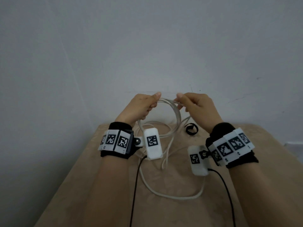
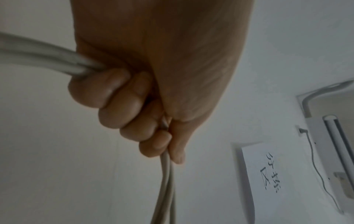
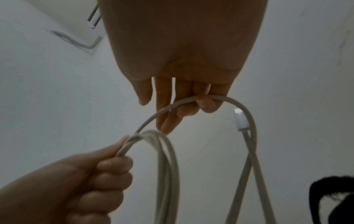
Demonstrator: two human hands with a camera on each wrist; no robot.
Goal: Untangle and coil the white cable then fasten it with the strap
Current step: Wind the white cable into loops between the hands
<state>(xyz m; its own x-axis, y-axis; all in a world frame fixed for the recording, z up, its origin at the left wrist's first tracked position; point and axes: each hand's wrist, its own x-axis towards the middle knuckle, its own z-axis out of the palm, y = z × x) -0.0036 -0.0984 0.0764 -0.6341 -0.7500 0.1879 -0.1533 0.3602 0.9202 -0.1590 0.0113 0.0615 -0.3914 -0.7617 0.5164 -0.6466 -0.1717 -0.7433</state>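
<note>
The white cable (image 1: 177,118) hangs in several loops above the table. My left hand (image 1: 144,105) grips the top of the coil in a fist; in the left wrist view its fingers (image 2: 122,104) curl round the strands of cable (image 2: 164,189). My right hand (image 1: 195,104) pinches a strand just right of the coil's top; in the right wrist view the cable (image 3: 187,102) runs under its fingertips (image 3: 206,104). A white connector (image 3: 240,119) dangles beside that strand. The rest of the cable (image 1: 180,196) trails loose over the table. The black strap (image 1: 191,129) lies curled on the table, right of the coil.
The beige table (image 1: 98,185) stands against a plain white wall (image 1: 147,46). Black leads (image 1: 136,185) from the wrist cameras run towards me across the table. A paper sheet with handwriting (image 2: 268,171) and a white fixture hang high on the wall.
</note>
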